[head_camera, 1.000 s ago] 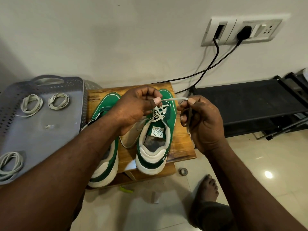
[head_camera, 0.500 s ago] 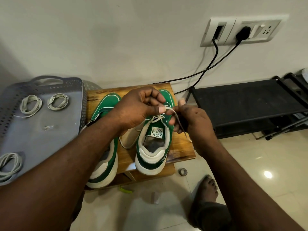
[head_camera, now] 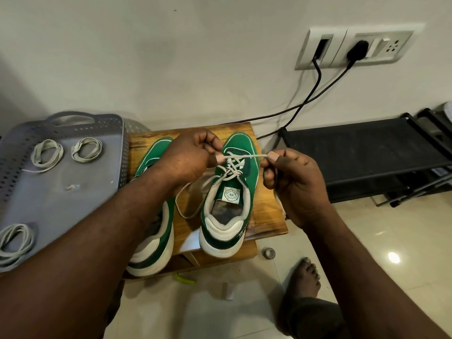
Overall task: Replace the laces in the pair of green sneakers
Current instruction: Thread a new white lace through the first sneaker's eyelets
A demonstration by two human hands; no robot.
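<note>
Head view: lace held taut across the right-hand sneaker

Head-camera footage shows two green sneakers set side by side on a small wooden stool (head_camera: 266, 223). The right-hand sneaker (head_camera: 232, 192) is partly laced with a pale lace (head_camera: 244, 156), which is pinched at one end between thumb and forefinger of the left hand (head_camera: 190, 160) and at the other by the thumb and forefinger of the right hand (head_camera: 291, 177), so that a short span is stretched level above the eyelets. A loose loop of the same lace is draped between the two shoes. The left-hand sneaker (head_camera: 156, 152) is largely hidden under the left forearm. Three coiled laces are laid in a grey perforated tray (head_camera: 61, 192) just beside the stool, one of them (head_camera: 86, 149) near its far rim.
</note>
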